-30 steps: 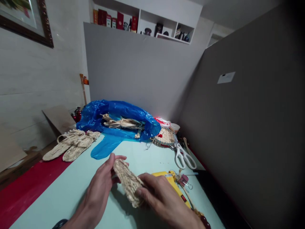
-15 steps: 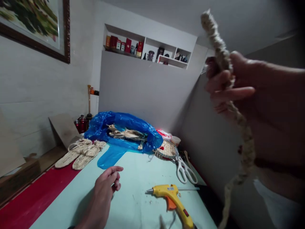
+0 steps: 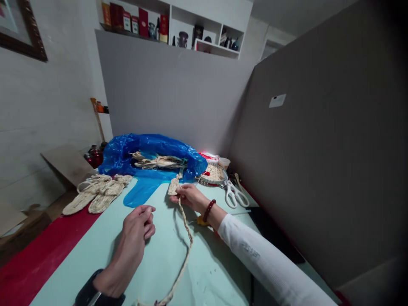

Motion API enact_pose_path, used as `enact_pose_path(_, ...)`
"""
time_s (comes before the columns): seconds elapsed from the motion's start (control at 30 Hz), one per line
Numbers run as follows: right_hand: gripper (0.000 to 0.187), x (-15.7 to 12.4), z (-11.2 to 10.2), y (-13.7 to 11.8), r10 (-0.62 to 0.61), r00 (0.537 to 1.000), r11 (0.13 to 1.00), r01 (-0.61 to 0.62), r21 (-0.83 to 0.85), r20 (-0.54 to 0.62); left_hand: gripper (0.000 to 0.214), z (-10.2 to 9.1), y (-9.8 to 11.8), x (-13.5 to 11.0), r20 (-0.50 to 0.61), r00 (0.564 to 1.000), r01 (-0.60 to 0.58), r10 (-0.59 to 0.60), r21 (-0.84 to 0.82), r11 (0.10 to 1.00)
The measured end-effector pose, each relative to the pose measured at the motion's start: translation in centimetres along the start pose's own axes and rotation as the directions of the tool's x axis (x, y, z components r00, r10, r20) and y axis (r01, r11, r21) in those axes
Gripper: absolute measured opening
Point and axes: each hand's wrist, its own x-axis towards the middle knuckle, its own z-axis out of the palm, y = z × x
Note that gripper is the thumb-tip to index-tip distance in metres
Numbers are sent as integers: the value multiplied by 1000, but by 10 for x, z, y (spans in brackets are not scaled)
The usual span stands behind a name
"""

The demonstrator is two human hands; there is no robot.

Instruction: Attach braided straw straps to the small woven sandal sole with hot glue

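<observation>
My right hand [image 3: 189, 196], wearing a dark red bead bracelet [image 3: 209, 211], pinches a braided straw rope [image 3: 188, 242] over the middle of the table. At its fingertips the braid is doubled into a small flat oval [image 3: 173, 187]; the rest trails toward me, off the lower edge. My left hand [image 3: 138, 227] hovers to the left of the rope, fingers curled and thumb against the index finger, with nothing visible in it. A yellow glue gun [image 3: 201, 221] lies mostly hidden under my right forearm.
A blue plastic bag [image 3: 149, 142] with a bundle of straw strips [image 3: 159, 161] lies at the back. Woven straw sandals [image 3: 102, 193] sit on the left. White-handled scissors [image 3: 235, 195] and a woven piece [image 3: 212, 174] lie back right, beside a grey partition [image 3: 302, 148].
My right hand has come down from the upper right to the middle of the table with the braided rope. My left hand's fingers have curled in. The view has shifted rightward.
</observation>
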Motion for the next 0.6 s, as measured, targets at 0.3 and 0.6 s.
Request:
enact_pose_path(0.3, 34, 4, -8, -1, 47, 990, 998, -42, -36, 134, 29, 2, -9, 5, 87, 995, 42, -50, 84, 996)
enact_pose_path(0.6, 24, -70, -10, -22, -206, 925, 971, 233, -49, 319, 44, 11, 4, 3, 70, 988, -140, 139, 20, 990)
